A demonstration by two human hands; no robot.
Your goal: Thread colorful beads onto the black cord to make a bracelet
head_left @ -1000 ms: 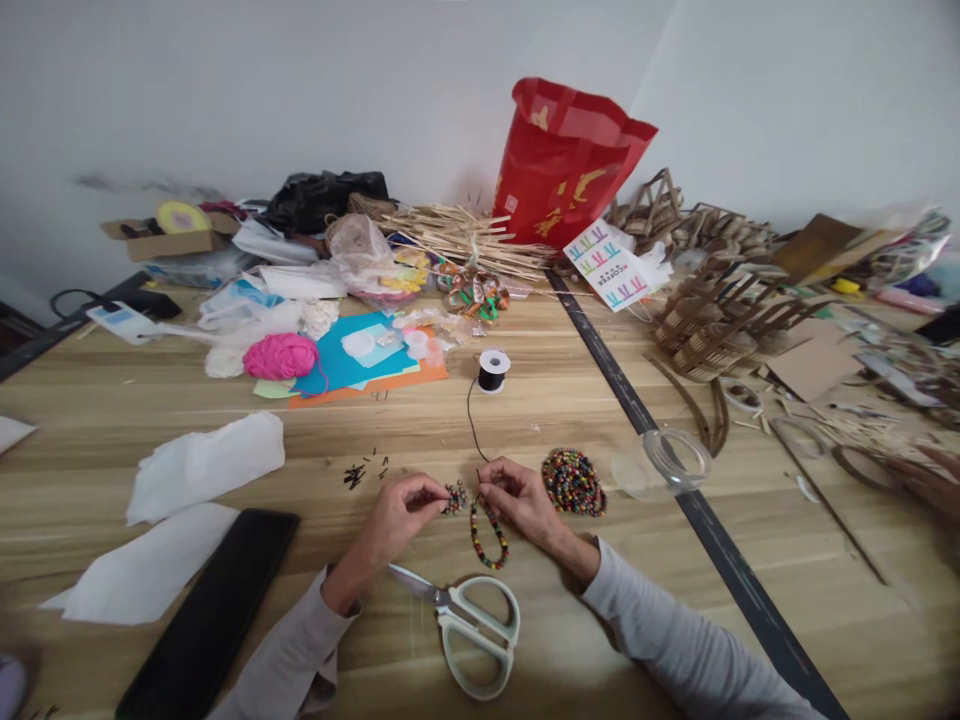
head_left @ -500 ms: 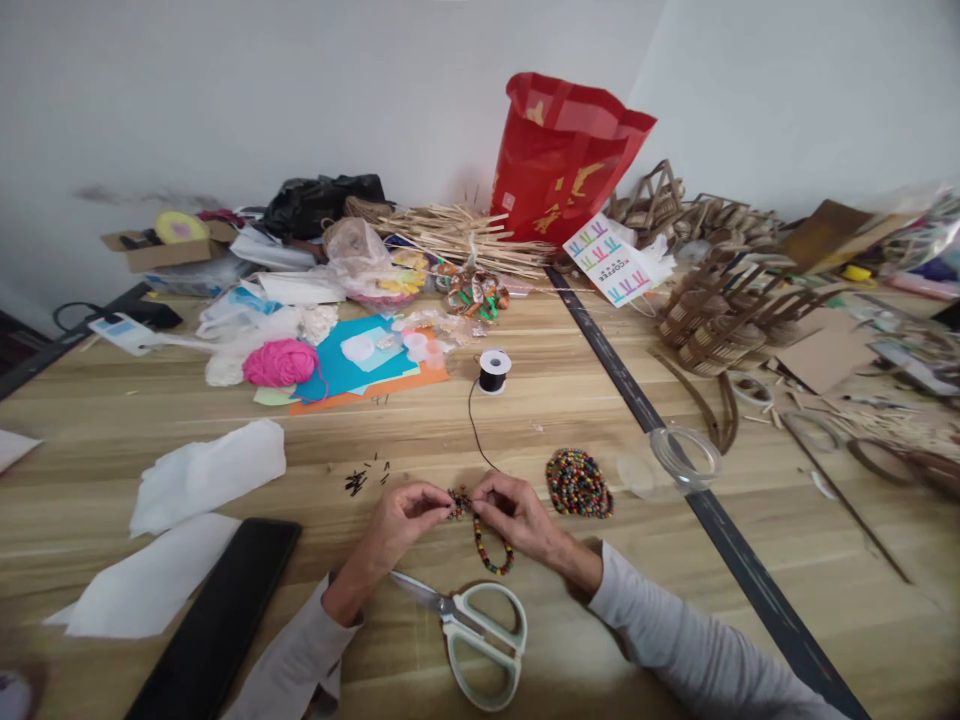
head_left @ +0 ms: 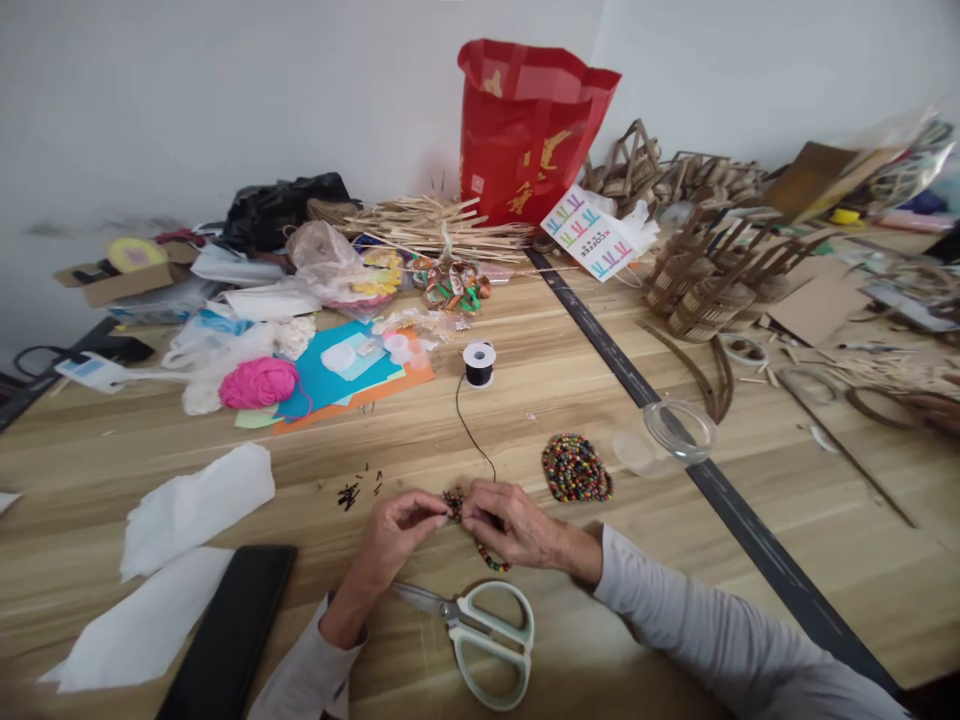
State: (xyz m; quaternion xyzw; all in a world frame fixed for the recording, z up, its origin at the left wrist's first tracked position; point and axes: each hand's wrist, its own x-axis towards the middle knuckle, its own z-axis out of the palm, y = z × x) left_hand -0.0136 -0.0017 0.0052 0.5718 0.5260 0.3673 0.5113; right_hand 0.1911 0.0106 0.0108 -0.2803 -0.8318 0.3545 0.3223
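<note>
Both hands meet near the desk's front edge: left hand [head_left: 394, 528] and right hand [head_left: 510, 522] each pinch the beaded string [head_left: 491, 556] between fingertips, beads dangling just above the scissors [head_left: 480, 630].

A plain white wall [head_left: 225, 90] runs behind the work surface and meets a second white wall [head_left: 750, 70] at a corner. A long light-brown wood-grain table [head_left: 150, 440] fills the lower view. A dark metal strip [head_left: 720, 500] crosses it diagonally, possibly a seam between two tabletops. Lighting is soft and even.
</note>
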